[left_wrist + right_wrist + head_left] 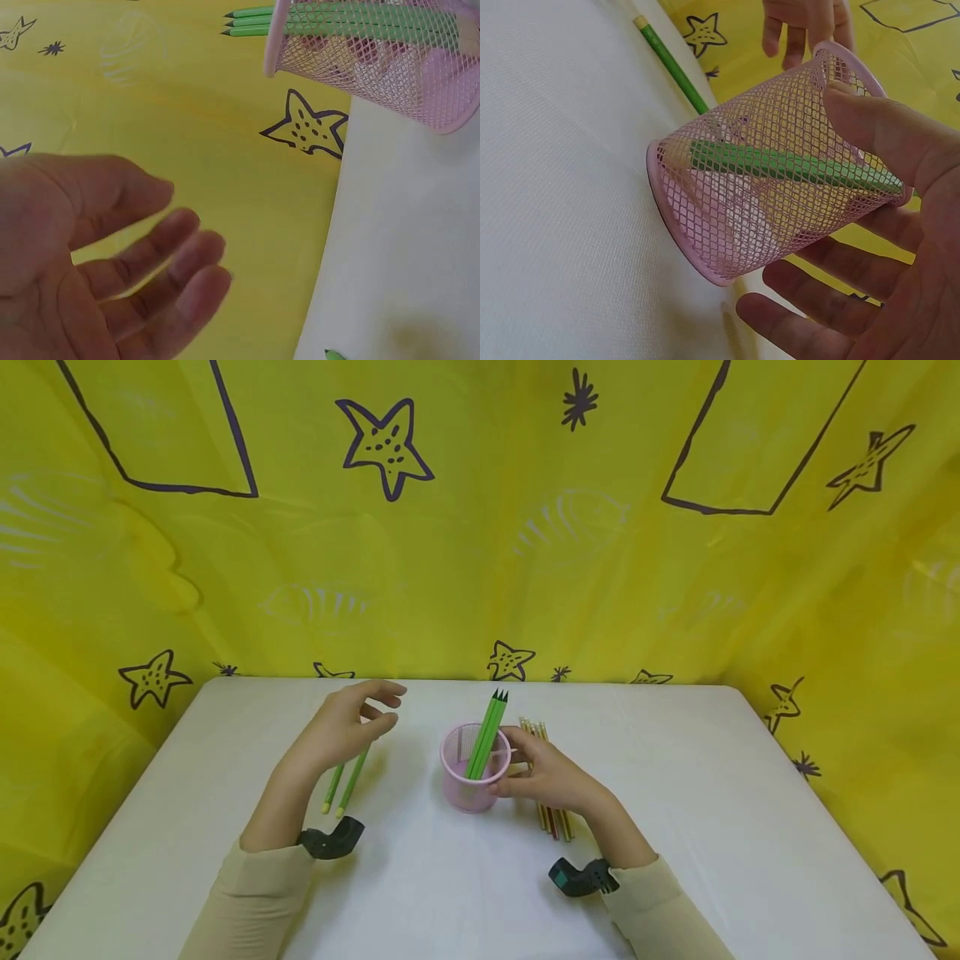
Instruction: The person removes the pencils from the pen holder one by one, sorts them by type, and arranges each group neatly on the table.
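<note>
My right hand (555, 777) holds a pink mesh pencil cup (468, 799) by its right side, thumb in front and fingers round the back. Inside the cup several green pencils (486, 737) lean to the right, their dark points up. In the right wrist view the mesh cup (757, 180) appears between thumb and fingers. Over the left part of the table, my left hand (341, 727) hovers with relaxed, slightly bent fingers and nothing in them. Below it lie two green pencils (351, 783) with yellowish ends toward me; their far ends are hidden by the hand.
Several gold and red pencils (555, 823) lie side by side right of the cup, partly under my right hand. A white table (675, 760) carries everything. Behind and beside it hangs a yellow curtain (465, 552) with drawn starfish.
</note>
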Demonstrator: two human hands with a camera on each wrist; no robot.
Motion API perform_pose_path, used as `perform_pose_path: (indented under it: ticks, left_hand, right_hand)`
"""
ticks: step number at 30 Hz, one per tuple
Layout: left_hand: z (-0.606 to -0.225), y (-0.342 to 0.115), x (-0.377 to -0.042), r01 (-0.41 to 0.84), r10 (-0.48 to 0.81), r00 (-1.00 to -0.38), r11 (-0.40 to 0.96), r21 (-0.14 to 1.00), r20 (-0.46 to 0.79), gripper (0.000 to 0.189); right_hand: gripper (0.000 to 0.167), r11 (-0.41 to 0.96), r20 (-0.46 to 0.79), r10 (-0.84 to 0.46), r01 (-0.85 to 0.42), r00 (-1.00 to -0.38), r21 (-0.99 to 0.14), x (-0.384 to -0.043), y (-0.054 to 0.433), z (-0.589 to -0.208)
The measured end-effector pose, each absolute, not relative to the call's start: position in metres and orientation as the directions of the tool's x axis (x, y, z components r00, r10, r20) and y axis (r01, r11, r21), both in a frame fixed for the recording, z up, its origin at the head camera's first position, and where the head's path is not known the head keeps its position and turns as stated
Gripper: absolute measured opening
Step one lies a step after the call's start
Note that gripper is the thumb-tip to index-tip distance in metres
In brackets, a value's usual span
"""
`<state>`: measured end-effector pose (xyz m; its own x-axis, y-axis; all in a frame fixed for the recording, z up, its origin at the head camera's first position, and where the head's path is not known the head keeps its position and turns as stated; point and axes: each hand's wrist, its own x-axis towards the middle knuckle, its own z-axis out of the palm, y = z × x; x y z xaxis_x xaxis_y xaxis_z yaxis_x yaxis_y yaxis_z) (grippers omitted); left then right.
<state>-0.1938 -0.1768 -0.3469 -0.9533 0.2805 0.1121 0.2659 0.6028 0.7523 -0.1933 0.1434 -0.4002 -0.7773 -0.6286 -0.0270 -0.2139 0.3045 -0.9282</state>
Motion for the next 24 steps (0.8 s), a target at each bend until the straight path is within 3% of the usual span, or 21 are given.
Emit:
perform_pose_path:
  ticks: [11, 24]
  left_hand:
    - [-0.34, -0.16, -0.189, 0.342, 0.336, -0.913, 0.327, 0.881, 0.229, 0.031]
    - [-0.349, -0.13, -0.184, 0.4, 0.382, -0.879, 0.264, 0.878, 0.286, 0.031]
  right_hand:
    - [0.073, 0.3, -0.025, -0.628, -0.212, -0.778, -0.93, -0.193, 0.143, -0.402]
    - [0.081, 0.238, 0.009, -0.652, -0.216, -0.758, -0.947, -0.193, 0.137, -0.41]
